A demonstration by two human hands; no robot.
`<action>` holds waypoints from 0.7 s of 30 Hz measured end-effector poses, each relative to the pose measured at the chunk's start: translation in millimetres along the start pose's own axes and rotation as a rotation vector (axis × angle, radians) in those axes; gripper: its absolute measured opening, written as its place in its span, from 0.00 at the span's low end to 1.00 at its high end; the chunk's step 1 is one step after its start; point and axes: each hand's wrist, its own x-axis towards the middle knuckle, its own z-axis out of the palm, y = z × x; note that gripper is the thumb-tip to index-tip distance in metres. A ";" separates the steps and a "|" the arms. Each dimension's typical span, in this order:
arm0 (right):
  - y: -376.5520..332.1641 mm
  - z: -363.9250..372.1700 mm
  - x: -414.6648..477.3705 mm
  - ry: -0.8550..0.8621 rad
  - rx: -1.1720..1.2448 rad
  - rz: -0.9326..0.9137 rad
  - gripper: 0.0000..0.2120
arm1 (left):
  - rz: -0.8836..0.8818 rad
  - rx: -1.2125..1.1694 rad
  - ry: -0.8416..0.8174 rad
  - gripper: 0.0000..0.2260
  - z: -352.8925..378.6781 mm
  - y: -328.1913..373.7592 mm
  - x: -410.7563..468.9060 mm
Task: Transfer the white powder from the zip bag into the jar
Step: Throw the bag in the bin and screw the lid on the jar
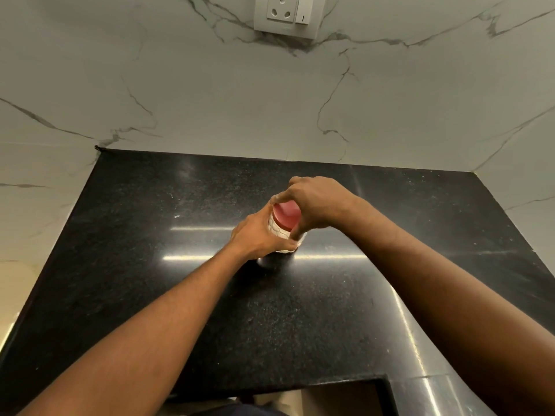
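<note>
Jar (281, 233) standing on surface (150, 235); left hand (255, 235) is gripping its patterned body; right hand (318, 202) is clasping the red lid (286, 216); likely light, rigid; brace low.

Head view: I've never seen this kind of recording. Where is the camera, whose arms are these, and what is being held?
There is no machine here. The camera sits on a person's head and looks forward and down at their own two bare hands. The left hand grips the body of a small jar standing on a black speckled counter. The right hand is above it, fingers curled round the red lid, which is on. Behind is a marble wall with a socket. No zip bag is in view.
</note>
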 end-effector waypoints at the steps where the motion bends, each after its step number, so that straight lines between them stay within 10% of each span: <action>1: 0.1 -0.3 1.1 0.003 0.007 0.018 0.43 | 0.001 0.004 0.002 0.48 -0.1 -0.3 0.2; 9: -8.5 7.0 13.9 0.056 -0.006 0.391 0.41 | 0.025 -0.014 0.029 0.43 2.7 -6.2 0.1; 12: 5.4 4.8 6.8 0.045 0.149 0.224 0.24 | 0.049 -0.011 0.025 0.43 1.4 -5.8 0.6; 16: -0.3 -3.9 -6.5 -0.129 0.209 -0.022 0.38 | 0.032 0.017 0.033 0.48 2.5 -6.2 1.1; 21: -7.8 0.3 7.5 0.114 0.124 0.330 0.30 | 0.013 -0.002 0.039 0.45 3.0 -7.3 0.7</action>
